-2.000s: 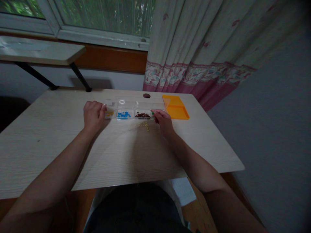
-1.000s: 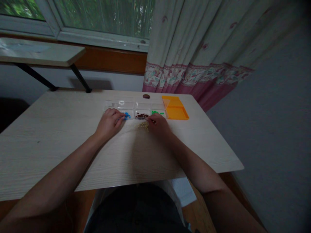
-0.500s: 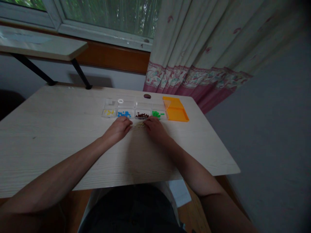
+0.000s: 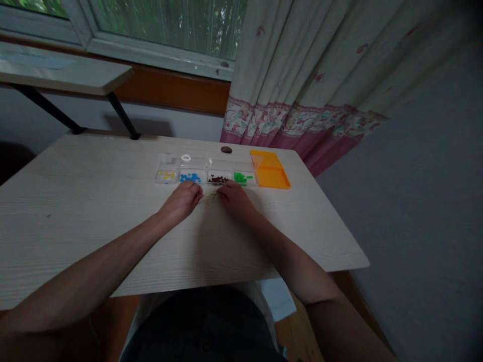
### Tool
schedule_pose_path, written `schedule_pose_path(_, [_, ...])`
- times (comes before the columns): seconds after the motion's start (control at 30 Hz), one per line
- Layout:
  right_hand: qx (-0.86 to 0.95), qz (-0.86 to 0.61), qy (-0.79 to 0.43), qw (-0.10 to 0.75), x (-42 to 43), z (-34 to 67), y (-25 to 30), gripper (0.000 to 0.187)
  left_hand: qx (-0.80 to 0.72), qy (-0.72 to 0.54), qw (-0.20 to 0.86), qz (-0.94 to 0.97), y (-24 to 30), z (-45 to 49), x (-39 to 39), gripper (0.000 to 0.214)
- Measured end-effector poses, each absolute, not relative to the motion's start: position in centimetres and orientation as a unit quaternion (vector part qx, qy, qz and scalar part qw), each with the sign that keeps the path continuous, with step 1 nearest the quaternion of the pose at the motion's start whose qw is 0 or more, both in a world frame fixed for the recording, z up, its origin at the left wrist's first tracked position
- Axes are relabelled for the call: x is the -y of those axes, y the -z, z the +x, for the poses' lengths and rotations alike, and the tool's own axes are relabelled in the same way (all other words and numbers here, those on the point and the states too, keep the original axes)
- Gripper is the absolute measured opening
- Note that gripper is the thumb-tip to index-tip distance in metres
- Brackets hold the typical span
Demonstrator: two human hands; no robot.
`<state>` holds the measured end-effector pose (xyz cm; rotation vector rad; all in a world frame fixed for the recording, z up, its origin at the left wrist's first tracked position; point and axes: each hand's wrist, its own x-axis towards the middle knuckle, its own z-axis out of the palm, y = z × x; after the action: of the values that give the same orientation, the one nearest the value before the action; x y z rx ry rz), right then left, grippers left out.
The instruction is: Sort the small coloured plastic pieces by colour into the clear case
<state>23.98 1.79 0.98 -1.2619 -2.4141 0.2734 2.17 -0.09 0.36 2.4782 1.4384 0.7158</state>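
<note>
A clear compartment box (image 4: 196,164) lies on the pale wooden table (image 4: 94,201). Its front row holds yellow beads (image 4: 166,175), blue beads (image 4: 190,177), dark red beads (image 4: 218,179) and green beads (image 4: 241,177). A small heap of pale yellowish beads (image 4: 214,195) lies loose on the table just in front of the box. My left hand (image 4: 181,198) rests left of the heap, fingers curled toward it. My right hand (image 4: 234,196) rests right of the heap, fingertips at the beads. Whether either hand holds a bead is too small to see.
An orange lid or tray (image 4: 269,170) lies right of the box. A dark round hole (image 4: 226,149) sits in the table behind it. A curtain (image 4: 302,75) hangs at the back right, a second table (image 4: 56,75) at the back left under the window.
Both hands left the ends of the clear box and came together at the loose bead heap in front of it. The green beads, covered before, now show.
</note>
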Motion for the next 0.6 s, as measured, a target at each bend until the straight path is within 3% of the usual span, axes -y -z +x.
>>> schedule_pose_path(0.23, [0.867, -0.439, -0.111, 0.208, -1.8, 24.5, -0.9, 0.023, -0.493, -0.273, 0.157, 0.811, -1.0, 2.1, 0.6, 0.016])
schedule_pose_path(0.47, [0.870, -0.405, -0.046, 0.276, -1.3, 24.5, -1.4, 0.026, -0.474, -0.430, 0.522, 0.564, -0.6, 3.2, 0.5, 0.033])
schedule_pose_path(0.6, [0.884, -0.365, -0.026, 0.291, -0.1, 23.9, -1.9, 0.027, -0.423, -0.454, 0.611, 0.493, -1.1, 3.7, 0.7, 0.042])
